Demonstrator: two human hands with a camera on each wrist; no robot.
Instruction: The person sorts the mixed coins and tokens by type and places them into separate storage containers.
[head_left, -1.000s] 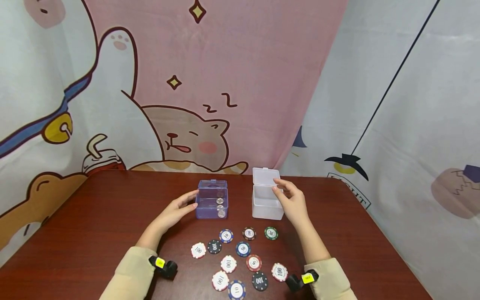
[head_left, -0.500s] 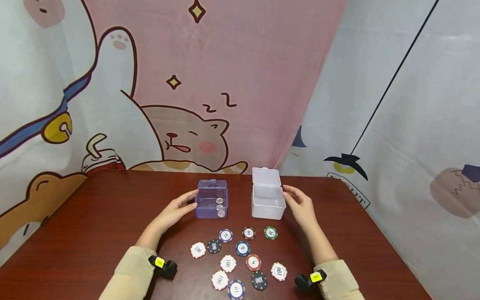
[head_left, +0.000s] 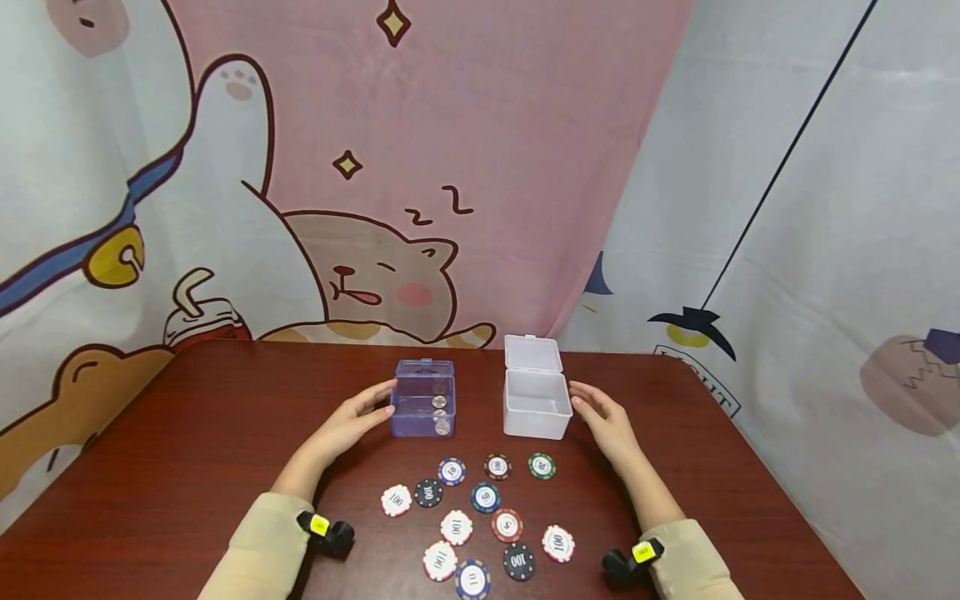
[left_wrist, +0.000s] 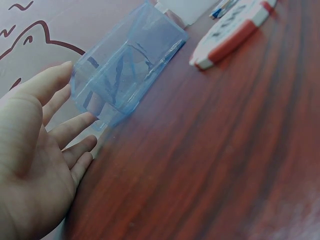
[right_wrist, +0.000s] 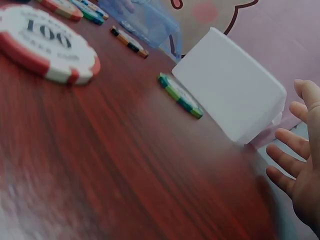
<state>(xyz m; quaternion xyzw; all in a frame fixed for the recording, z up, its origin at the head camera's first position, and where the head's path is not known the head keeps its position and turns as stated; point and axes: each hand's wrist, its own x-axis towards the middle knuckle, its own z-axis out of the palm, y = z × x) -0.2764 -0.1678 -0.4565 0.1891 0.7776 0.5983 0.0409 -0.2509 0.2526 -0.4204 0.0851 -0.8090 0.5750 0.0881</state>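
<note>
Blue box (head_left: 411, 423) first: where does it stand?

On the dark red table (head_left: 225, 433), to the left of the white box (head_left: 536, 423) and well apart from it. Both lids (head_left: 532, 354) are up at the back.

And inside the blue one?

Silvery discs (head_left: 442, 427), along its right side.

How is the left hand (head_left: 347, 427)?

Wide and loose, its fingers (left_wrist: 75, 131) spread, the tips at the blue box's left wall. Whether they touch it, the views do not settle.

The right hand (head_left: 611, 429)?

Wide as well, fingers (right_wrist: 287, 160) parted, just beside the white box's right wall; contact there is also impossible to tell.

What lies nearer the person?

Twelve chips (head_left: 457, 527), flat and scattered. Several white ones read 100, and a green chip (head_left: 542, 466) lies nearest the white box.

And the sleeves (head_left: 258, 542)?

Beige, each with a small black camera (head_left: 626, 568) at the cuff.
</note>
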